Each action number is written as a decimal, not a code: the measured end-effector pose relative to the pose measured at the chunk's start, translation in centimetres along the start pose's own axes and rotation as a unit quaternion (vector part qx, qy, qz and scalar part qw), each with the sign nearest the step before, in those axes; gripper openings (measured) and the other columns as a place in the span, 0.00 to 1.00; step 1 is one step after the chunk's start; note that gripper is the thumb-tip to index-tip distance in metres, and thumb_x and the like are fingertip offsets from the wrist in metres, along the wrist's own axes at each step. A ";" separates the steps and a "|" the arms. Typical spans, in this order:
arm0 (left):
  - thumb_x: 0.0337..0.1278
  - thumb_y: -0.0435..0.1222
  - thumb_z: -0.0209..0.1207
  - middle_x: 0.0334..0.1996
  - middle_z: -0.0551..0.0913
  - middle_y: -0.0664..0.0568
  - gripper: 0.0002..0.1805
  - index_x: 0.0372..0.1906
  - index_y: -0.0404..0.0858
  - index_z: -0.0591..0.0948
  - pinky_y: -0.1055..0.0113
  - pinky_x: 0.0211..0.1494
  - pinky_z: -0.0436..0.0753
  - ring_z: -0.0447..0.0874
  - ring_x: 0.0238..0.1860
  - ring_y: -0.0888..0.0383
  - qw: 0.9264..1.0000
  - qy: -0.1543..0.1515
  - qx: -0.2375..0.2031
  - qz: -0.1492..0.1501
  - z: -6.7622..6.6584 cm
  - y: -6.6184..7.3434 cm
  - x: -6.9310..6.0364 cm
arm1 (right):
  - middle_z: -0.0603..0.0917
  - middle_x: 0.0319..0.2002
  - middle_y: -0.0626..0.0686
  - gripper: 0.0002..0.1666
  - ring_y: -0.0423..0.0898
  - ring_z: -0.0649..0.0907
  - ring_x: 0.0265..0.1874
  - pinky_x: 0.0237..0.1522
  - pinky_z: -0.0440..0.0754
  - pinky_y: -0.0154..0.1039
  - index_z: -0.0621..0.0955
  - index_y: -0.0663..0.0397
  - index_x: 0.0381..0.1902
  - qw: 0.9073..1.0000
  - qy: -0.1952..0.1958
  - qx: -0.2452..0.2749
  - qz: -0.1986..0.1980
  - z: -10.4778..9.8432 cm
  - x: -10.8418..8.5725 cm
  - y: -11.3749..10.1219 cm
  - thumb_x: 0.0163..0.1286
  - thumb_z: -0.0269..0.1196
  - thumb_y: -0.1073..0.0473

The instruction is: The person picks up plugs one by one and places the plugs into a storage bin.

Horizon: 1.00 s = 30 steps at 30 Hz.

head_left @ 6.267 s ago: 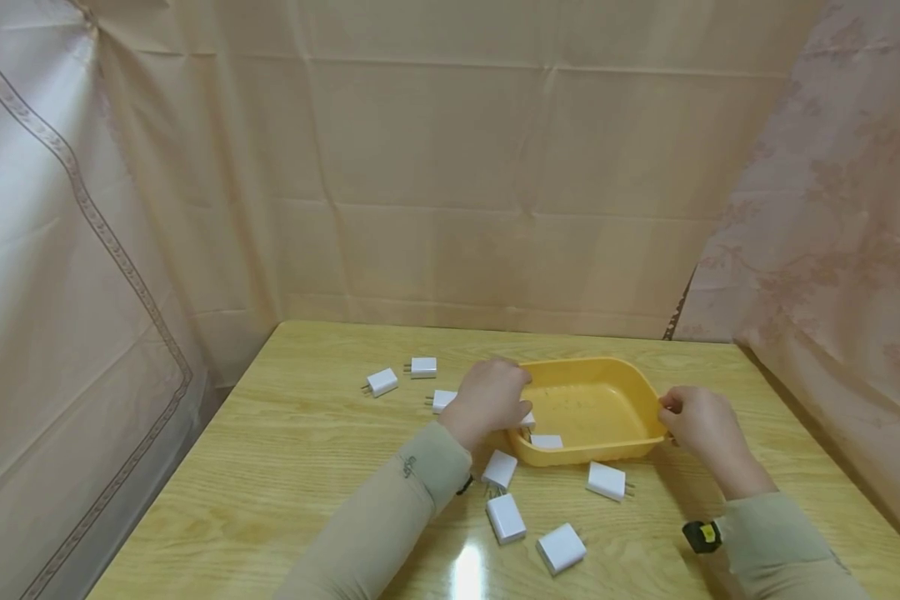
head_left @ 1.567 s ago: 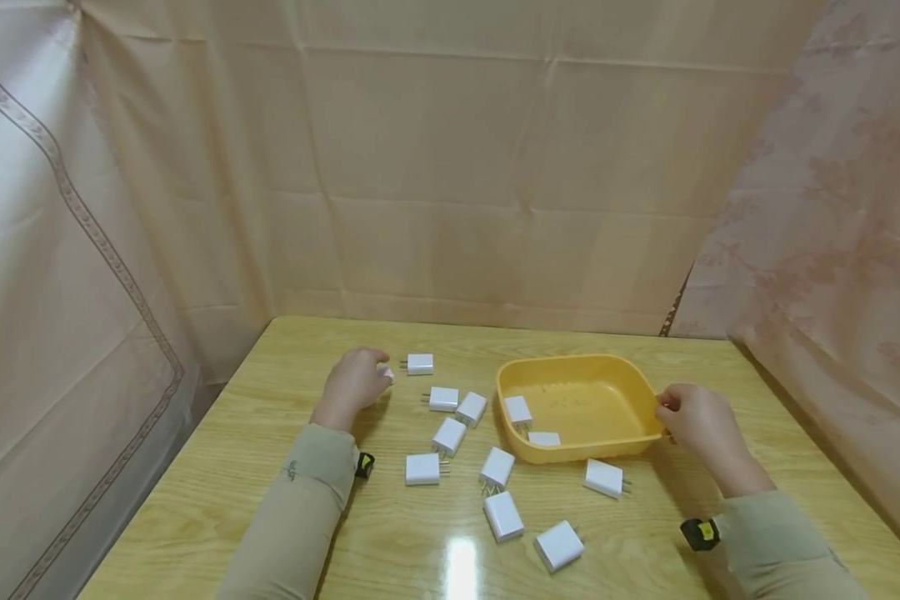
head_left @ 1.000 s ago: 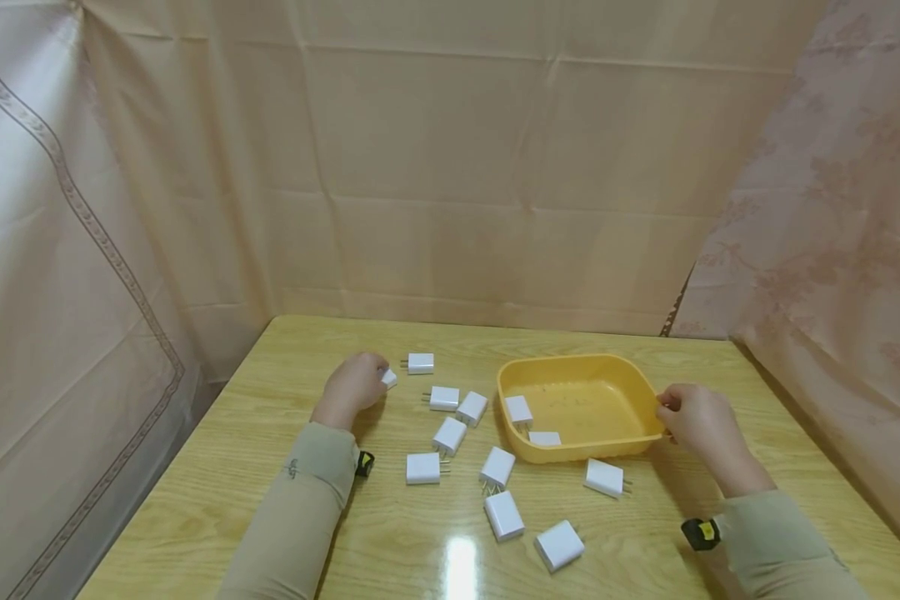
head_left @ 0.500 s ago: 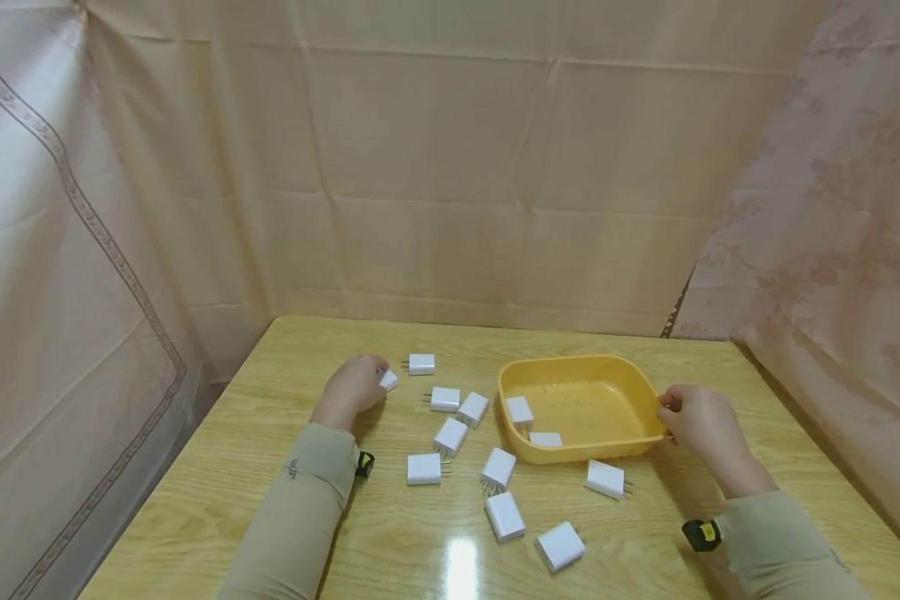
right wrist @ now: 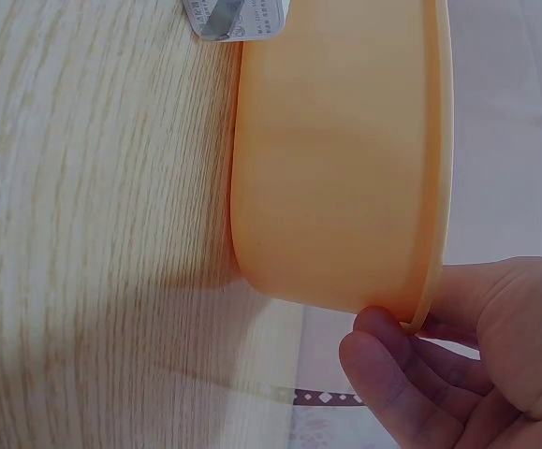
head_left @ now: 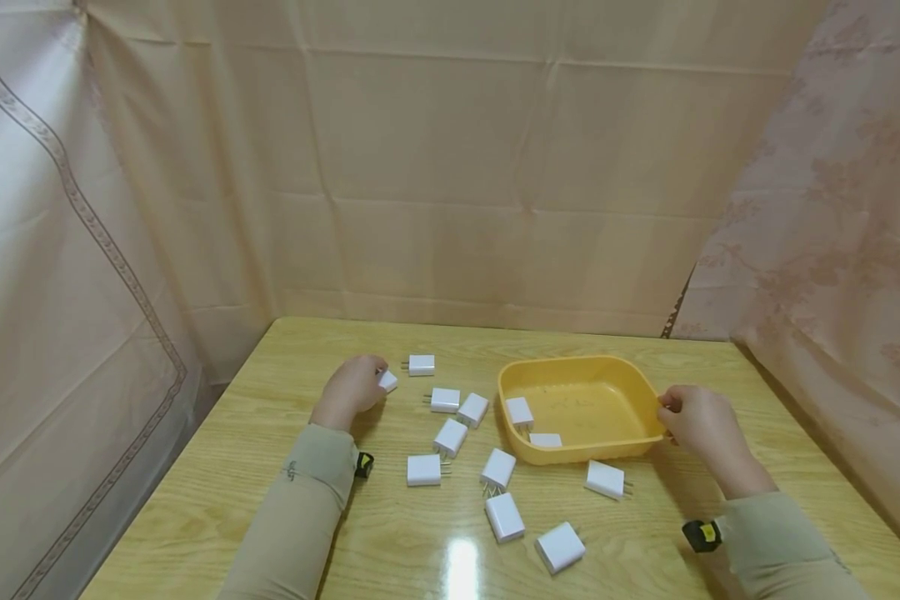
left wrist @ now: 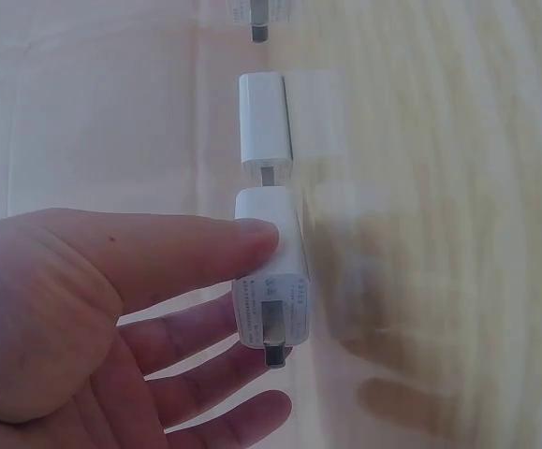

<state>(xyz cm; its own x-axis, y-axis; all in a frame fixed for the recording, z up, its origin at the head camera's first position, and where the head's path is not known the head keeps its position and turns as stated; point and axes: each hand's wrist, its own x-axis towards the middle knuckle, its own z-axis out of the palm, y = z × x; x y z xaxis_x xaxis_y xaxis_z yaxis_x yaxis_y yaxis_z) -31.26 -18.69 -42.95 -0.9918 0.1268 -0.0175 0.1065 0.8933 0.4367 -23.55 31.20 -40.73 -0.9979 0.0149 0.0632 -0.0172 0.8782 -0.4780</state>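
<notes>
pinching the yellow tray (head_left: 592, 452), right hand (head_left: 705, 425) — two chargers (head_left: 519, 412) inside — left hand (head_left: 351, 387) pinching another charger (left wrist: 291, 253)

Those white plug adapters (head_left: 505, 517) look like smooth glossy plastic, shiny enough to catch a bit of light, with bare polished metal prongs (left wrist: 272, 320) and a duller printed end face (left wrist: 253, 304). The yellow tray (right wrist: 336, 159) is smooth plastic too, more of a satin thing than a real shine. Tabletop (head_left: 202, 483) looks like wood grain under a glossy coat, there's a bright glare spot on it. Drapes (head_left: 435, 167) are creased with a soft sheen, can't tell if cloth or plastic sheet, and the sleeves (head_left: 288, 525) are plain matt cloth
</notes>
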 end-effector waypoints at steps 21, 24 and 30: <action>0.64 0.36 0.66 0.57 0.82 0.40 0.25 0.64 0.33 0.79 0.49 0.55 0.80 0.81 0.50 0.46 0.999 0.012 -0.030 0.023 -0.6 1.6 -0.2 | 0.85 0.31 0.59 0.12 0.45 0.81 0.21 0.24 0.83 0.41 0.83 0.73 0.45 1.000 0.003 0.007 0.000 0.2 0.1 0.3 0.69 0.61 0.68; 0.63 0.35 0.66 0.57 0.82 0.40 0.25 0.64 0.34 0.79 0.48 0.56 0.80 0.81 0.51 0.46 0.999 0.019 -0.030 0.027 -0.8 2.0 -0.2 | 0.85 0.31 0.59 0.12 0.45 0.81 0.21 0.24 0.83 0.41 0.83 0.73 0.46 1.000 0.003 0.005 0.000 0.2 0.1 0.3 0.69 0.62 0.67; 0.64 0.33 0.64 0.55 0.83 0.43 0.23 0.63 0.36 0.80 0.48 0.58 0.79 0.81 0.51 0.48 0.999 0.024 -0.025 0.029 -1.3 3.0 -0.1 | 0.85 0.31 0.58 0.12 0.45 0.81 0.22 0.24 0.83 0.41 0.83 0.73 0.46 1.000 0.003 0.000 -0.002 0.1 0.2 0.2 0.69 0.62 0.68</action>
<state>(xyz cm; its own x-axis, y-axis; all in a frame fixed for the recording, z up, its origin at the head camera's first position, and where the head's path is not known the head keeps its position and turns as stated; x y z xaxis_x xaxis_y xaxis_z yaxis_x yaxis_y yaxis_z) -30.96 -16.57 -40.51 -0.9865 0.1554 0.0519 0.1611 0.8622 0.4802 -23.72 31.35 -40.92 -0.9975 0.0146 0.0697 -0.0206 0.8778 -0.4786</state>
